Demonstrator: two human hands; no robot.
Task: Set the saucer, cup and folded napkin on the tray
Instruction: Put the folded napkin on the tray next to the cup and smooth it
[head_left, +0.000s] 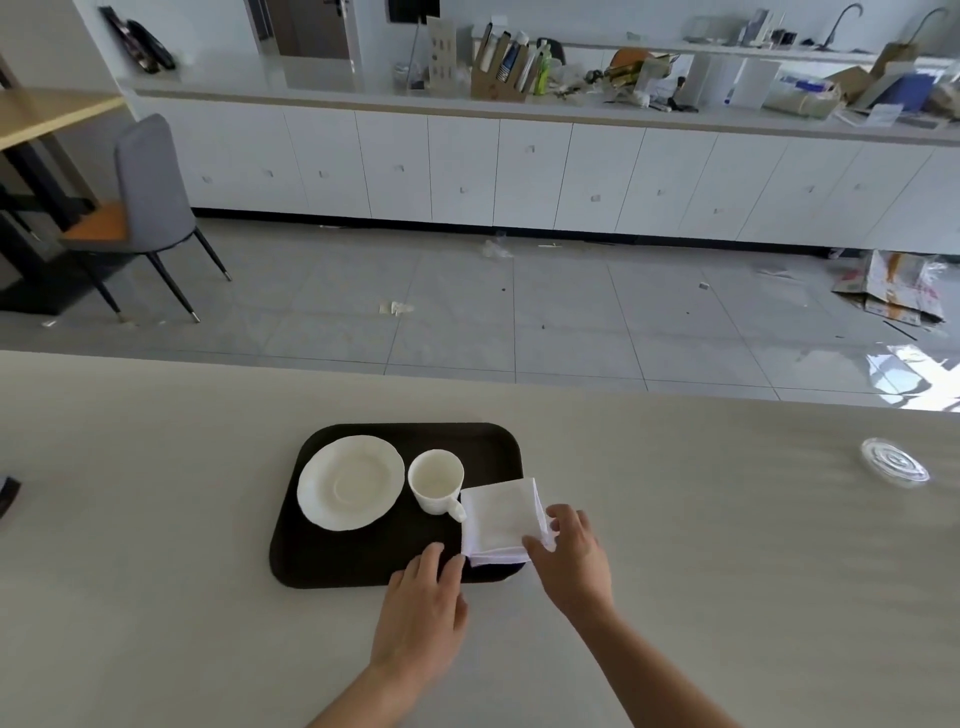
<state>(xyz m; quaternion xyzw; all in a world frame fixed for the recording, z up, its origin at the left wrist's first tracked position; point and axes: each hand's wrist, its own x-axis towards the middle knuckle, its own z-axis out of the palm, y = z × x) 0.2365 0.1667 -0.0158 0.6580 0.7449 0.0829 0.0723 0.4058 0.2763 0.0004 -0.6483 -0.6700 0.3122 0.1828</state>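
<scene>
A dark rounded tray (363, 556) lies on the pale table. On its left part rests a white saucer (350, 482). Right of the saucer stands a white cup (435, 480), upright, its handle pointing toward me and to the right. A folded white napkin (498, 519) lies on the tray's right end, slightly overhanging the right rim. My right hand (569, 558) pinches the napkin's near right corner between thumb and fingers. My left hand (423, 608) hovers over the tray's front rim with fingers loosely apart, fingertips close to the napkin's near left corner.
A clear glass dish (894, 461) sits on the table at the far right. A dark object (8, 493) shows at the left edge. The table's far edge runs behind the tray; beyond it are tiled floor, a grey chair (145, 208) and white cabinets.
</scene>
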